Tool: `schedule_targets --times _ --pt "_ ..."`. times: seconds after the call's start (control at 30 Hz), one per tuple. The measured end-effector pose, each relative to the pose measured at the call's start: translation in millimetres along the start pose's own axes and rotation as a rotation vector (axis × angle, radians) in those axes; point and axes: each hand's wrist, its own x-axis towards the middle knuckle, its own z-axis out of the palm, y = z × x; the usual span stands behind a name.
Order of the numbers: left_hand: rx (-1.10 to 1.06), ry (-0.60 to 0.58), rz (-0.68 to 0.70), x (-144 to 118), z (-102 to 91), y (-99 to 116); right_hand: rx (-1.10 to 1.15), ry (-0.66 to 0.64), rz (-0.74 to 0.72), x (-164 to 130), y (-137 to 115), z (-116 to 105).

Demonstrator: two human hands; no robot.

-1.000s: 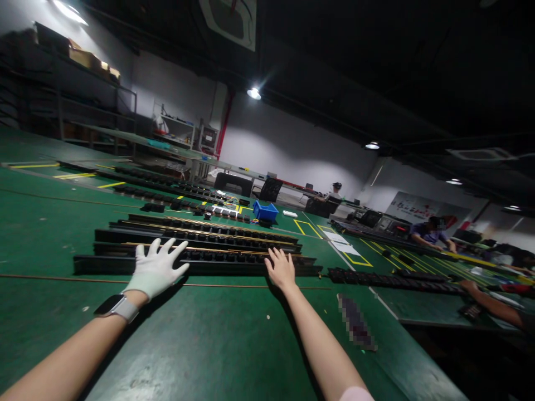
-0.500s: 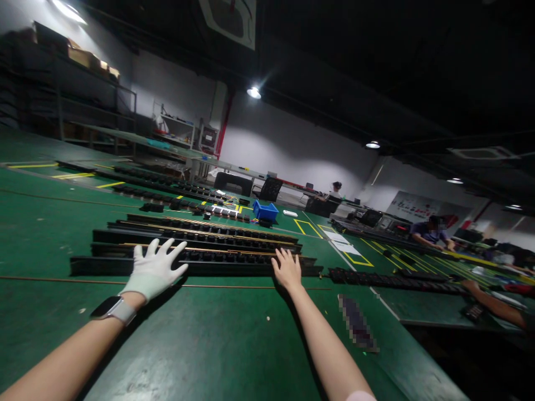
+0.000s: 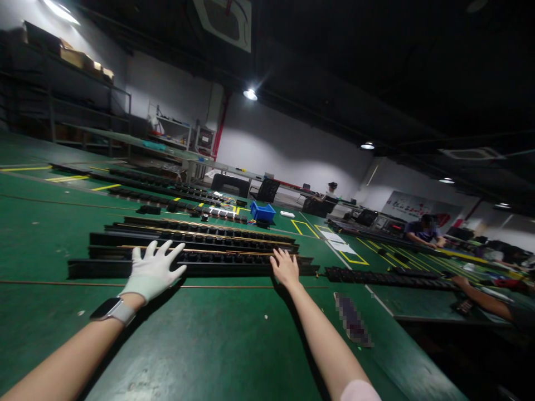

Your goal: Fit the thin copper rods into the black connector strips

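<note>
My left hand (image 3: 152, 271), in a white glove with a watch on the wrist, lies flat with fingers spread on the nearest long black rail (image 3: 217, 266) on the green table (image 3: 209, 345). My bare right hand (image 3: 285, 267) rests with fingers apart on the same rail, near its right end. The rail carries a row of small black parts and a brass strip. Two more such rails (image 3: 200, 234) lie parallel just behind it. Neither hand grips anything.
A blue bin (image 3: 262, 211) stands further back, with more black rails and small parts at the far left. Another black rail (image 3: 388, 277) lies to the right. A thin rod (image 3: 234, 287) runs along the table. Other people work at the right; one forearm (image 3: 480, 295) reaches in.
My right hand has slid a little to the right and forward along the nearest rail. My left hand has stayed on the rail. The view has shifted slightly.
</note>
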Motion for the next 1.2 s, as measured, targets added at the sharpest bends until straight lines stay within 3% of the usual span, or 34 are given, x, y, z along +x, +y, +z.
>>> schedule_targets --times 0.3,0.83,1.0,1.07,1.2 --pt "-0.034 0.033 0.002 0 5.5 -3 -0.039 -0.046 0.122 8 20 -6" --pt "-0.016 0.01 0.005 0 3.1 -1 -0.04 -0.098 0.117 14 28 -7" --pt "-0.021 0.023 0.005 0 3.7 -1 -0.045 -0.154 0.09 16 30 -17" --pt "-0.015 0.022 0.006 -2 2.4 -1 -0.026 -0.104 0.073 15 32 -23" --pt "-0.023 0.031 0.0 -3 -3.9 3 0.053 0.022 -0.154 1 33 -31"
